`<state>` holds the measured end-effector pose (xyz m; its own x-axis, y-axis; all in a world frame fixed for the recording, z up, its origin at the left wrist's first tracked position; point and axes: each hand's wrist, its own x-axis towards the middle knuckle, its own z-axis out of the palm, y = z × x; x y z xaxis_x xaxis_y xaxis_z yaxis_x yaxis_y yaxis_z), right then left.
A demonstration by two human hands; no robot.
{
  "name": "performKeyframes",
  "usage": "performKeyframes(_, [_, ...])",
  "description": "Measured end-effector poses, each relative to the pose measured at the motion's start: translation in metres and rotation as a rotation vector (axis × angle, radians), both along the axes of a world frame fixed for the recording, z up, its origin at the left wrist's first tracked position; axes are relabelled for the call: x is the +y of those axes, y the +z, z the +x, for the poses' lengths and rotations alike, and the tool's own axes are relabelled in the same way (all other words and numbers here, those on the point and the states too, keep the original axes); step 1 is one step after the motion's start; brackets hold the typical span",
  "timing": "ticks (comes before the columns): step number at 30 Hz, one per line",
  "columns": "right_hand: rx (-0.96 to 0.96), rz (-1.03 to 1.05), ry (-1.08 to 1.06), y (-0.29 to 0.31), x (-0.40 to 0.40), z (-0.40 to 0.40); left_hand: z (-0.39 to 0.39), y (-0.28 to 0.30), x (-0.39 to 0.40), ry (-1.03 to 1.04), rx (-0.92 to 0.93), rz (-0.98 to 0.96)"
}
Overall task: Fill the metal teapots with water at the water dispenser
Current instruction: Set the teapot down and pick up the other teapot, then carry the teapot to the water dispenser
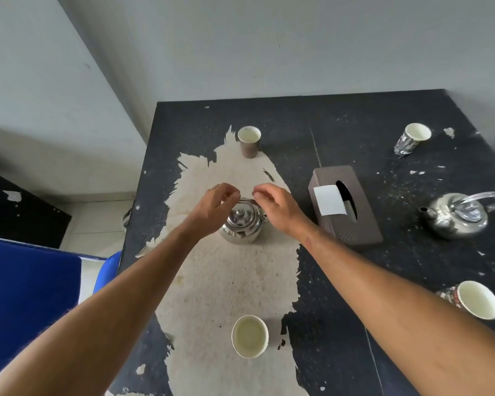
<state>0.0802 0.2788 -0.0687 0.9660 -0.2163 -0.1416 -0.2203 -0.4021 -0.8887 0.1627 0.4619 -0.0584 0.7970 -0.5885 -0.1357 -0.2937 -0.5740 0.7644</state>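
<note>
A worn black table [355, 281] stands against a pale grey wall [269, 47], its dark coating peeled away down the middle to bare beige board. Four paper cups sit on it: a brown cup [249, 142] at the far centre, a patterned cup [412, 138] at the far right, a printed cup [476, 300] at the near right, and a white cup [249, 336] at the near centre holding pale liquid. A brown tissue box [345, 205] lies right of centre, one white tissue showing. A blue chair [26, 295] stands to the left.
</note>
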Motion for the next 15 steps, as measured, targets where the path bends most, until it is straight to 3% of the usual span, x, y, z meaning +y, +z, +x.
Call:
performKeyframes(10, [-0.044, 0.104, -0.149, -0.036, 0.016, 0.028, 0.006, -0.03, -0.016, 0.162, 0.158, -0.217])
performKeyframes(15, [-0.04, 0.141, -0.113, -0.031, 0.019, 0.029, 0.005, -0.026, -0.02, 0.188, 0.22, -0.305])
